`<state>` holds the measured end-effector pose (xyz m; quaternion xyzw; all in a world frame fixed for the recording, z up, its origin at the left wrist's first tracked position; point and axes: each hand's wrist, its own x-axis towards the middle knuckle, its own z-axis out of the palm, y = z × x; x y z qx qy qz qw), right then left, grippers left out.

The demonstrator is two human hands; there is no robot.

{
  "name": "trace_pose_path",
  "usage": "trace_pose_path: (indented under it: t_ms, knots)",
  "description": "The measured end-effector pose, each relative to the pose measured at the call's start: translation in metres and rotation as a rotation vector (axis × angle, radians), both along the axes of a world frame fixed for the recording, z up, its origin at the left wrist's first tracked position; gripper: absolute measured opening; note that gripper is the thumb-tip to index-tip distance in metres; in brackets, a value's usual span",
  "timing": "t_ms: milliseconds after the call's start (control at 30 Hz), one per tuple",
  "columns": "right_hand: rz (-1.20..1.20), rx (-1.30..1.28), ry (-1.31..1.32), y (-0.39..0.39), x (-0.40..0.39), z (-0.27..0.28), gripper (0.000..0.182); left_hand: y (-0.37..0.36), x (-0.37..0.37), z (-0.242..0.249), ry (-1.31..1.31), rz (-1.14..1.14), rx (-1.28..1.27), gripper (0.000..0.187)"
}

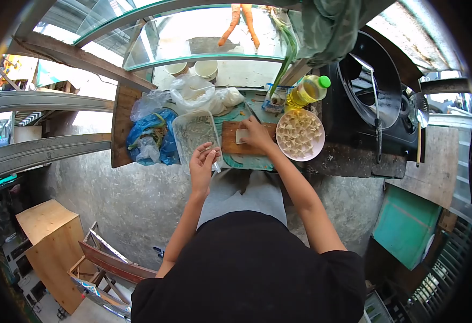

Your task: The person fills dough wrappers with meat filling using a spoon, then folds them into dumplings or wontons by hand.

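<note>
On the wooden cutting board (231, 144) lies a small pale square wrapper (241, 136). My right hand (257, 134) is over the board, its fingers closed at the wrapper's right edge. My left hand (202, 160) is held at the near right corner of a clear plastic container (195, 121) with a greyish mixture smeared inside. Its fingers are pinched together, and what they hold is too small to tell. A white, handle-like end (216, 167) shows just beside that hand. To the right of the board, a pink-white plate (320, 144) holds several folded dumplings (299, 132).
A yellow oil bottle (307, 92) with a green cap stands behind the plate. A knife (251, 111) lies behind the board. Plastic bags (193, 92) and a blue bag (152, 137) crowd the left. A wok (376, 89) rests on the stove; carrots (240, 24) lie on the glass shelf.
</note>
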<state>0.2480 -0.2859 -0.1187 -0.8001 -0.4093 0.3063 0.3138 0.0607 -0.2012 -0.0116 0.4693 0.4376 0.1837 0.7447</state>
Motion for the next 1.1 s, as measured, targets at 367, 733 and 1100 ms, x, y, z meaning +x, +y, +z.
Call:
trace_pose_path:
  t_ms: [367, 733, 1100]
  knots:
    - [-0.062, 0.110, 0.005, -0.005, -0.009, 0.019, 0.018, 0.043, -0.023, -0.017, 0.010, -0.079, 0.050, 0.032]
    - [-0.202, 0.230, 0.157, 0.027, -0.080, 0.097, 0.018, 0.026, -0.035, -0.019, 0.064, -0.132, 0.181, 0.018]
    - [0.175, -0.209, -0.440, 0.073, -0.138, 0.031, 0.010, 0.099, -0.061, -0.039, 0.120, -0.048, 0.202, 0.021]
